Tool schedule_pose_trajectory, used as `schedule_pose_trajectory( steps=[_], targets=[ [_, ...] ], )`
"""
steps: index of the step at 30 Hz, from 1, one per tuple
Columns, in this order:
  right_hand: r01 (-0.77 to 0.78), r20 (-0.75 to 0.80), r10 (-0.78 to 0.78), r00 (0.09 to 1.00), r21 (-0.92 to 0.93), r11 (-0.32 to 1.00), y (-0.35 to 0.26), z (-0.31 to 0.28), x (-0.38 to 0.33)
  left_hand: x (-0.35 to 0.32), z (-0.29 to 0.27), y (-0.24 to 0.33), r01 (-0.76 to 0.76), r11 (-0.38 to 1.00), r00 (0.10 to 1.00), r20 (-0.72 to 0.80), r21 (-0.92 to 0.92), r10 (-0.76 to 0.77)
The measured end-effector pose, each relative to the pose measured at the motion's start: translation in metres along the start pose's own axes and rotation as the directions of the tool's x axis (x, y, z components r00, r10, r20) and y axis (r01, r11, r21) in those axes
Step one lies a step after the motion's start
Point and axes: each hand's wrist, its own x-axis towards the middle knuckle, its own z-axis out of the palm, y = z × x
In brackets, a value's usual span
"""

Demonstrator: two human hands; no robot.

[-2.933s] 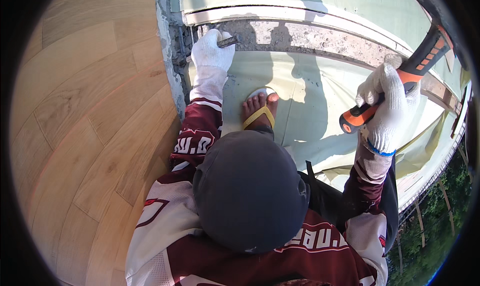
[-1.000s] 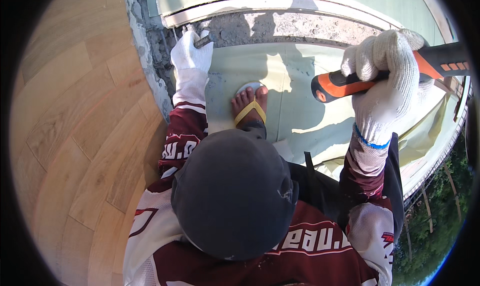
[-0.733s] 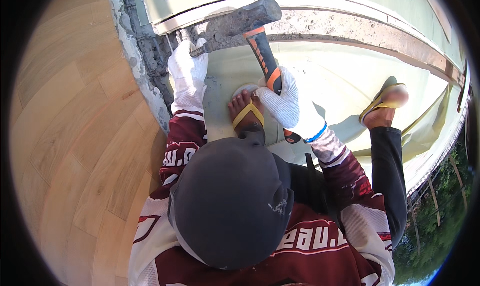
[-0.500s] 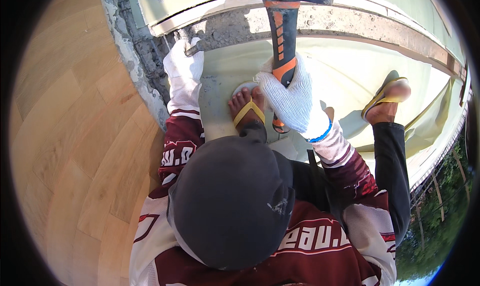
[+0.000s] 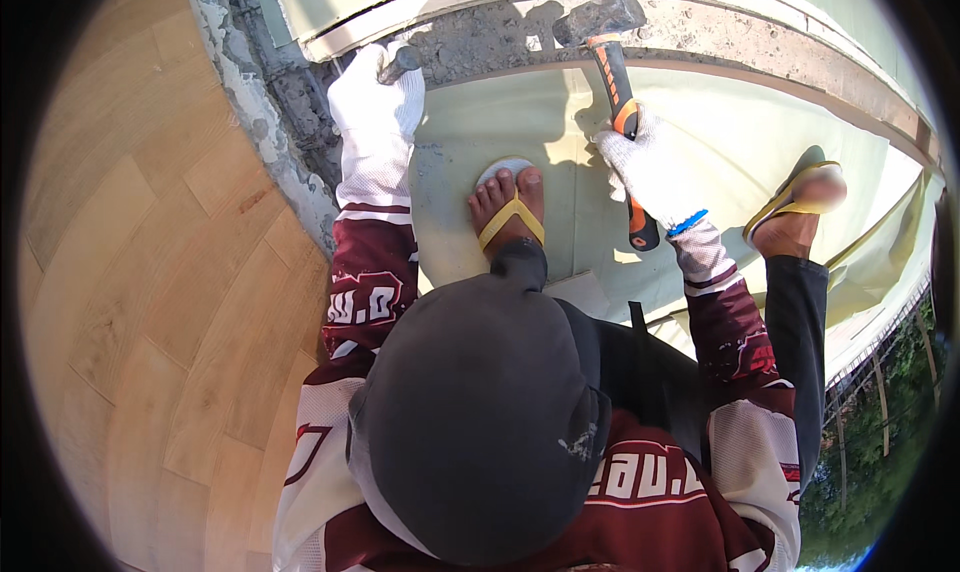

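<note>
Hammer point(image 5: 613, 80) out to the right of the sandalled foot point(image 5: 507, 197), and the right hand point(image 5: 650, 162) had it, glove wrapped round the lower handle! Its butt poked out below the palm; the orange-and-black grip looked rubbery and sure, the best place to hold, though knit cotton could slide a little. Farther up, the dark, blocky head hung out over the rough strip point(image 5: 680, 47), and there, by the look of it, sat nearly all the weight: top-heavy, stiff, hard to bruise. Across to the left hand point(image 5: 375, 97), closed about a dark metal bar point(image 5: 400, 64), blunt end showing: short, dense, rigid, likely best gripped well below that end.

Now the blind spots, nearest first: the grey cap point(image 5: 480, 412) blocked the lap; the glove covered the hammer's mid-grip; the left fist hid the bar's lower length, so its tip could not be seen against the rubble point(image 5: 300, 122). Whether the hammer's head touched the strip, nobody could tell. Far right, the greenery point(image 5: 870, 462) curved into the black rim, cut off.
</note>
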Motion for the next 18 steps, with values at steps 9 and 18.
schedule_pose_trajectory(
  steps=[9,18],
  targets=[
    [-0.037,-0.055,0.025,0.998,-0.225,0.974,0.012,-0.003,0.008,-0.043,0.023,0.034,-0.594,0.786,0.775,0.143,-0.171,0.616],
    [-0.062,-0.007,0.061,0.998,-0.032,0.998,0.030,-0.001,0.016,-0.042,0.000,0.022,-0.604,0.795,0.796,0.092,0.057,0.598]
  ],
)
